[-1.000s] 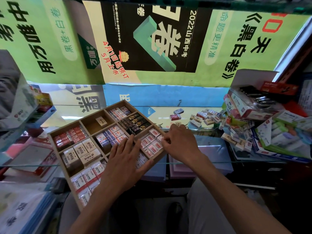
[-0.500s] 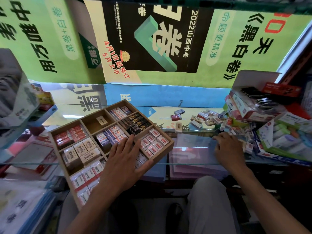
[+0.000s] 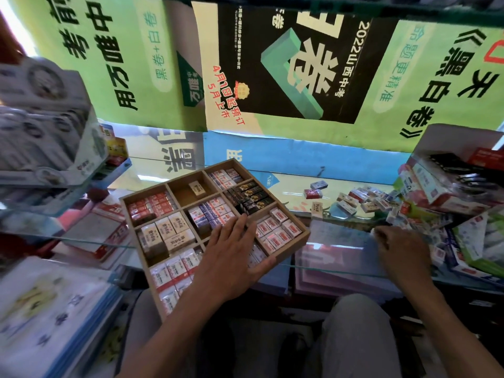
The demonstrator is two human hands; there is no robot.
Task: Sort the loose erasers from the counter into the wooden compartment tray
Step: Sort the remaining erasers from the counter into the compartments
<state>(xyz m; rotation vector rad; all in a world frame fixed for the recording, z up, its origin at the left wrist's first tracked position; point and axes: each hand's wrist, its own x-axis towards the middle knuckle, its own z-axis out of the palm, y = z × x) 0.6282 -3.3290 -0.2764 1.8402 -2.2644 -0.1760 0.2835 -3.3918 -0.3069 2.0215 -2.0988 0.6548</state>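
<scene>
The wooden compartment tray point(image 3: 177, 179) lies tilted on the glass counter, most of its compartments packed with boxed erasers. One back compartment holds a single beige eraser point(image 3: 197, 187). My left hand point(image 3: 231, 257) rests flat, fingers straight, on the tray's near right part. Loose erasers point(image 3: 362, 199) lie scattered on the counter to the right, among them a red one point(image 3: 313, 193) and a beige one point(image 3: 317, 210). My right hand point(image 3: 401, 251) is by the near end of that pile with fingers curled down. Whether it holds an eraser is hidden.
Open stationery boxes point(image 3: 441, 184) crowd the right end of the counter. Stacked packages point(image 3: 46, 126) stand at the left and books point(image 3: 49, 309) lie at the lower left. The glass counter's front edge point(image 3: 327, 268) runs in front of me. Posters cover the back wall.
My right hand left the tray's right corner and went right to the loose erasers, where it now sits slightly further right. My left hand stayed on the tray.
</scene>
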